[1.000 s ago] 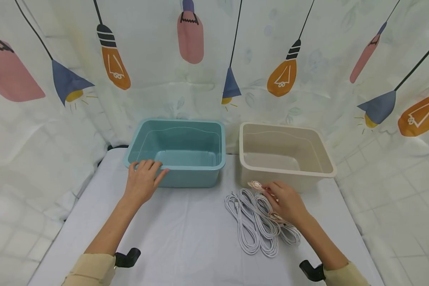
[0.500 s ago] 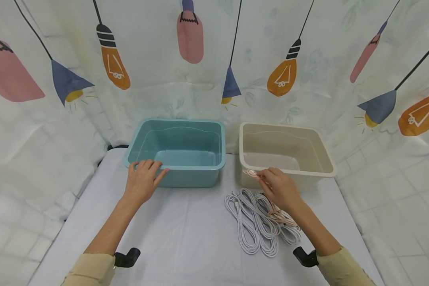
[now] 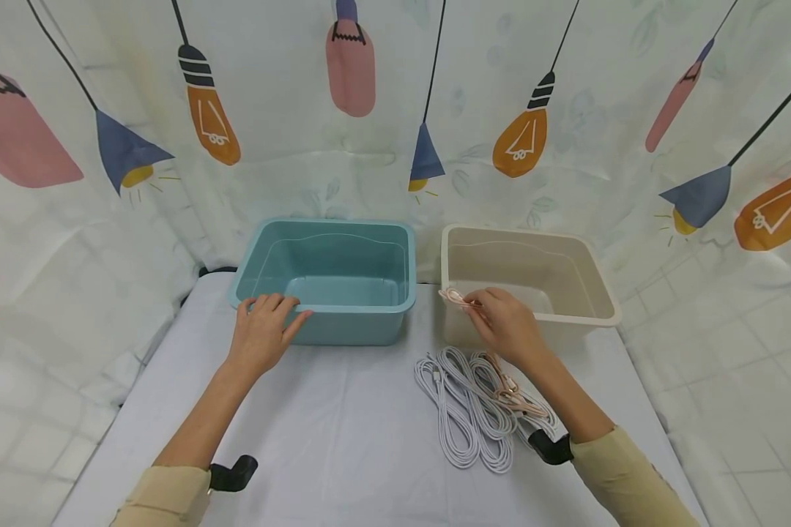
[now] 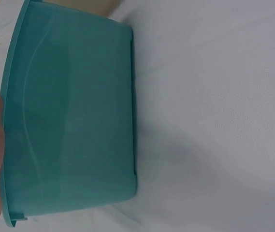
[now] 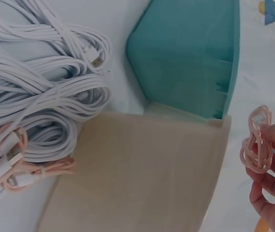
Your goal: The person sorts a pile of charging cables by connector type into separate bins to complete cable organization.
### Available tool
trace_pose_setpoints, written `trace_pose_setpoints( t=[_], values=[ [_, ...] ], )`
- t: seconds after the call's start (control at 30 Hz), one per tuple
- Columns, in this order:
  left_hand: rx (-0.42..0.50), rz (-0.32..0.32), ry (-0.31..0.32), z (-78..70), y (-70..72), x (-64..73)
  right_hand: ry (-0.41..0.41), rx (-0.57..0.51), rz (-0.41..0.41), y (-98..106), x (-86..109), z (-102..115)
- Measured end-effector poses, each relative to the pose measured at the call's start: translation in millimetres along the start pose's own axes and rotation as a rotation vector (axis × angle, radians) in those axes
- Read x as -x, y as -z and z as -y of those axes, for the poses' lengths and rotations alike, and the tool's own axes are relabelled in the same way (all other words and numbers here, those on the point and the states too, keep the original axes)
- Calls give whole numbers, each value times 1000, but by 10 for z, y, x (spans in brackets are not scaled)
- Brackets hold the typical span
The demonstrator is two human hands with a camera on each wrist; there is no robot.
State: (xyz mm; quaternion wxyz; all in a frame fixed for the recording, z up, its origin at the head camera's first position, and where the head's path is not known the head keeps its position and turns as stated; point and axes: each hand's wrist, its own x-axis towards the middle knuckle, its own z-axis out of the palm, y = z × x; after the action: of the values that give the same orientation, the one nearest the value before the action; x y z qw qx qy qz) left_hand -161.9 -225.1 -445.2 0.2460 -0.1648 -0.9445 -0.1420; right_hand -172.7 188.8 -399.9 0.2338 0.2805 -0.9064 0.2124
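My right hand (image 3: 506, 326) pinches a small pink coiled USB cable (image 5: 258, 145) between thumb and fingers, at the near rim of the beige bin (image 3: 527, 238). In the right wrist view the coil hangs just beyond that rim, above the bin's front wall. My left hand (image 3: 264, 329) rests on the near rim of the teal bin (image 3: 349, 329), fingers laid over the edge and thumb pointing right along it. Below my right hand lies a pile of long white coiled cables (image 3: 461, 417). Another pink cable (image 5: 45, 169) with white plugs lies on the pile.
Both bins stand side by side at the back of the table (image 3: 343, 439), covered in white cloth. A patterned curtain (image 3: 382, 176) hangs behind them and along the sides. A black wrist mount (image 3: 550, 446) on my right sleeve overlaps the cable pile's edge.
My right hand has risen from the cable pile and moved forward and slightly left to the beige bin's rim, carrying the pink cable. My left hand has stayed on the teal rim.
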Motion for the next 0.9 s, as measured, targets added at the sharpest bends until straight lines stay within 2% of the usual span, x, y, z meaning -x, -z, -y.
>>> trace_pose_setpoints(
  t=[0.47, 0.9],
  values=[
    [9, 57, 33, -12, 23, 1, -55, -21, 23, -64, -334, 59],
    [9, 26, 12, 7, 6, 0, -9, -11, 16, -125, -625, 120]
  ],
)
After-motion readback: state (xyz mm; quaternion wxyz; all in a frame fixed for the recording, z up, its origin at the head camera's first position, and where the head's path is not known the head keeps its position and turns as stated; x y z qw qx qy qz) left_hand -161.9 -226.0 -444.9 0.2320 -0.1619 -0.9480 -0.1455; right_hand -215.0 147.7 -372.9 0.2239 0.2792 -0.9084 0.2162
